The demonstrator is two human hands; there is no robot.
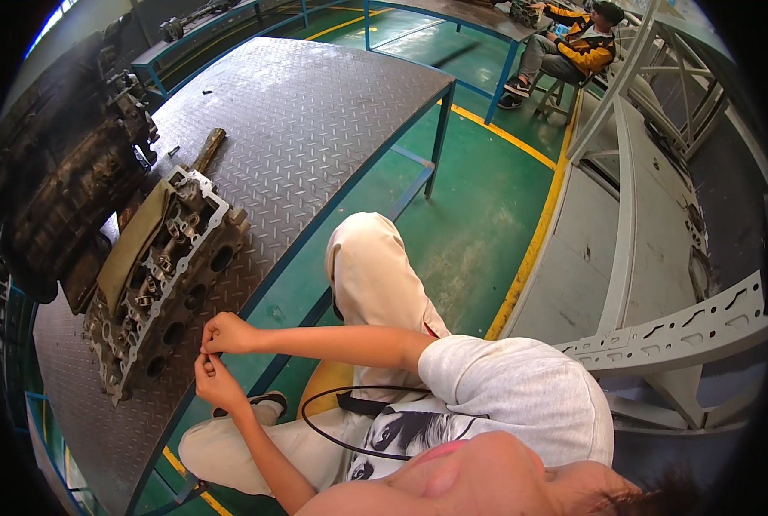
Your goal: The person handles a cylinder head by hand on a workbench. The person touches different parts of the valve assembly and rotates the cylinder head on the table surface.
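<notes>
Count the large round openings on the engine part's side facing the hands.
4, along the engine part: the first opening near its upper-right end, the second opening and third opening following toward lower left, the fourth opening lowest. More may be hidden.

Right hand (229, 334): by the table's edge, your clock centre, 12 at top of view
Left hand (217, 384): touching it, at 6
Table (315, 103): reaching from your 8 round to 1
Cylinder head (186, 249): on the table, your 11
Engine (66, 189): behind the cylinder head, your 10 to 11
Bar (208, 150): on the table, your 12
Person (577, 53): on a stool (554, 101), between your 1 and 2
Frame (719, 314): your 3
</notes>
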